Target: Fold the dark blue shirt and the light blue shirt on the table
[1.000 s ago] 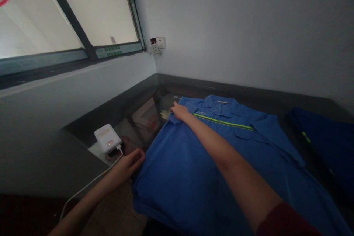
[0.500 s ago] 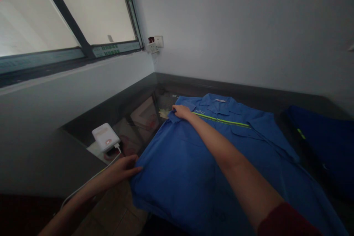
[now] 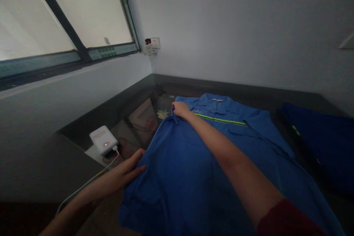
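A blue work jacket (image 3: 193, 184) with a yellow-green stripe lies spread on a dark glossy table, its collar at the far side. My right hand (image 3: 181, 110) reaches across it, closed, pinching a fold of cloth at the left edge near the shoulder. Nearer to me, my left hand (image 3: 134, 166) holds the same left edge lower down, thumb on the front of the cloth and the other fingers partly hidden behind it. The lower left of the jacket hangs past the table's near edge.
To the left on the dark table (image 3: 129, 101) is a white power bank (image 3: 103, 140) with a white cable (image 3: 85, 184) trailing down past my left forearm. Darker blue folded clothing (image 3: 320, 140) lies at the right. Wall sockets (image 3: 152, 45) and a window are at the back left.
My left hand has risen slightly along the jacket's edge. The cloth by my right hand is gathered into a tighter fold, and the lower left corner has shifted left and down.
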{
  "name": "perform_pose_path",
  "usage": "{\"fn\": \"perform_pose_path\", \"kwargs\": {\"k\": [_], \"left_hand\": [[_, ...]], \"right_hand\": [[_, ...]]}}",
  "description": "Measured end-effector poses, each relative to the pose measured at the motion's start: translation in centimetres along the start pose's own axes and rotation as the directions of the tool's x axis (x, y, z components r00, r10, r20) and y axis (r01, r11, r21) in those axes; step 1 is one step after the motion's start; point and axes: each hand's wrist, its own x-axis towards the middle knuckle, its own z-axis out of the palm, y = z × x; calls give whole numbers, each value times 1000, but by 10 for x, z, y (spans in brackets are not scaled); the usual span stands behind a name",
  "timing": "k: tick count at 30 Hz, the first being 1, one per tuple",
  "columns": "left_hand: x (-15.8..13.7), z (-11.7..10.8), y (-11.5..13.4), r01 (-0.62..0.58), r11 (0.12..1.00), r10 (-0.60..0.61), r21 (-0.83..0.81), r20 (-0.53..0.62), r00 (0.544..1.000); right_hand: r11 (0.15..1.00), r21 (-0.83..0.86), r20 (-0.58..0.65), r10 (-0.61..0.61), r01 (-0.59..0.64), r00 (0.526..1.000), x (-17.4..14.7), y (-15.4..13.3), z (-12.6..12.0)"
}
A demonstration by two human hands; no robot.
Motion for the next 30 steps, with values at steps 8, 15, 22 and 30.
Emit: {"fn": "perform_pose_path", "kwargs": {"k": [8,15,22,30], "left_hand": [[32,29,109,-281,948,256,150,169,952],[80,93,172,-538,826,473,169,312,824],[101,141,196,-630,742,530,230,373,761],[102,163,213,-682,701,570,211,408,713]], "right_hand": [[968,215,-35,141,-130,989,-23,46,-51],[807,551,-22,270,-214,963,-81,91,-86],[740,602,26,358,-300,933,-135,126,-82],[748,602,-68,398,-281,915,-168,161,-80]]}}
